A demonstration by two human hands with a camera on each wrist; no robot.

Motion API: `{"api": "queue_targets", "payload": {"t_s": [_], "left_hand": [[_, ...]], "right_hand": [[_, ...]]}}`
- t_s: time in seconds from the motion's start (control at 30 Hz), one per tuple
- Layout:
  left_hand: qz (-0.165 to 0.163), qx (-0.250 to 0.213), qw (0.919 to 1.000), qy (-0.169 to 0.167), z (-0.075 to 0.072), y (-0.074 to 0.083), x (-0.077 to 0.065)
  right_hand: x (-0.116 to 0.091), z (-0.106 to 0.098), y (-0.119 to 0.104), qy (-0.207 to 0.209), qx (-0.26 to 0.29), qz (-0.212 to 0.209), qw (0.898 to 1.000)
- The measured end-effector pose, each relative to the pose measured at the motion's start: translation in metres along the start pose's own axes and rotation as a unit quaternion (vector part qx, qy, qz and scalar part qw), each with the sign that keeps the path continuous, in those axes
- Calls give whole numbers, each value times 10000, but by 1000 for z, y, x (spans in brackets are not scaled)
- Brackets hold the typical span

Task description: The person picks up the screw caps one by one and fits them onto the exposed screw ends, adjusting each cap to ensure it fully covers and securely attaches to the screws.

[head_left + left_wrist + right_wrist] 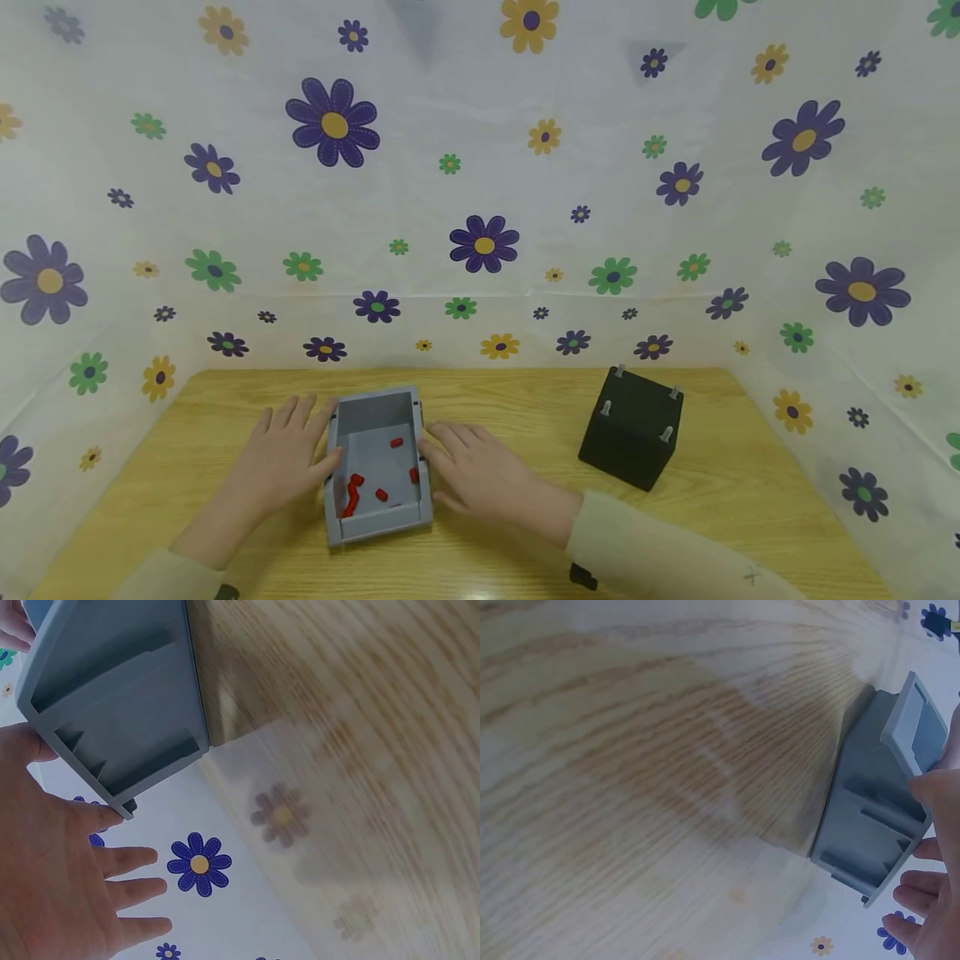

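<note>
A grey plastic storage bin [380, 527] stands on the wooden table, left of the middle, with several small red cylindrical pieces [382, 494] scattered on its floor. My left hand [276, 461] holds the bin's left side, thumb over the rim and the other fingers spread outside. In the left wrist view the thumb passes behind the rim and the index fingertip touches its far end. On the opposite side my right hand [480, 475] grips the right rim. The right wrist view shows its thumb [930, 784] at the rim, with the other fingers partly hidden.
A black block-shaped object [633, 429] with several grey pegs on its top stands to the right on the wooden table [517, 400]. White sheets [420, 200] printed with flowers enclose the table at the back and both sides.
</note>
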State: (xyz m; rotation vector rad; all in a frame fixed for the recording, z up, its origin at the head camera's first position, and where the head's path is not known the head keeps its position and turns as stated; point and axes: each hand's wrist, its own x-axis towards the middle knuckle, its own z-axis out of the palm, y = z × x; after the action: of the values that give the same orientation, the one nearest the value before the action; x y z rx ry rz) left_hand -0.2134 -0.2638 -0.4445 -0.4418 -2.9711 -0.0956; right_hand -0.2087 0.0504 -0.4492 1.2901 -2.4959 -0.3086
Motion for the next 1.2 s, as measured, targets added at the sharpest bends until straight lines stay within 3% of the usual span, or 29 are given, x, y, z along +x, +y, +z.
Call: {"api": "queue_targets", "payload": {"t_s": [0.23, 1.2], "left_hand": [[130, -21, 9999, -19, -1, 4, 1], [277, 14, 9996, 20, -2, 18, 2]], "right_hand": [[-8, -2, -1, 76, 89, -78, 9999], [-29, -13, -2, -384, 419, 19, 9984]]}}
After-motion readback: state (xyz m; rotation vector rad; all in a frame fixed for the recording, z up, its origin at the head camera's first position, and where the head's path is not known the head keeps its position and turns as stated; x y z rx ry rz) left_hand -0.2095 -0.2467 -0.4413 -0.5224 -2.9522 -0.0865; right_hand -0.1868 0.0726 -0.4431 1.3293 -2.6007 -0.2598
